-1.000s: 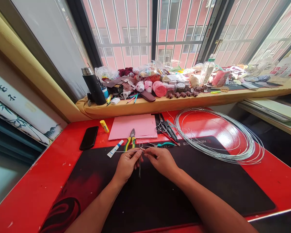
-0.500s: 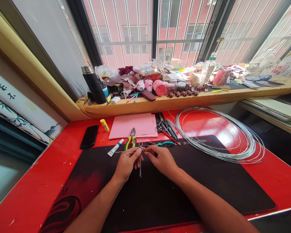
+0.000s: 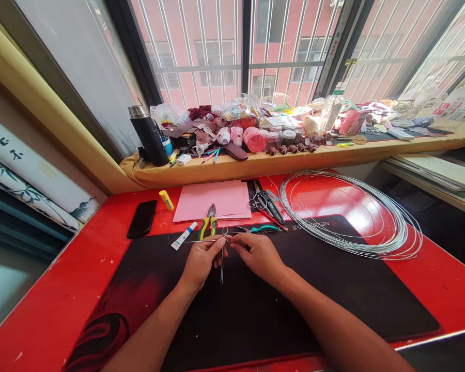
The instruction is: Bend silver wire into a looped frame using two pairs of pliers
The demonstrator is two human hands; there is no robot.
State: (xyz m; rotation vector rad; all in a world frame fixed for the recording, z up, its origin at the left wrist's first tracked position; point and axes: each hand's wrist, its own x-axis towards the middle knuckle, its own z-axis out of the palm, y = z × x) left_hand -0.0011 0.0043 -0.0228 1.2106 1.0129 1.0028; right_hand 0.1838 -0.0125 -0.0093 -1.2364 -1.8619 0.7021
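- Two hands on one bit of wire (image 3: 222,271): it's up over the mat (image 3: 287,320) near the far edge, small loop on top, two tails pointing toward the near edge and another poking out left.
- Left hand (image 3: 201,261) has it pinched just under the loop, thumb over fingers. Right hand (image 3: 261,253) is closed thumb-to-finger on the other side of the crossing; looks like it's got the short end, though that spot's tiny.
- My read: bending or wrapping at the loop's neck. Next move probably calls for a firm left pinch while the right works the end round.
- Far side is the tight one. Pliers (image 3: 212,212) and a teal-handled tool (image 3: 264,228) sit along the mat's far edge, and a glue tube (image 3: 184,236) lies near its far left corner.
- Wire coil (image 3: 405,232) laps over the far right part, so swinging that way could snag.
- Loads of bare mat toward the near edge, so there's elbow room.
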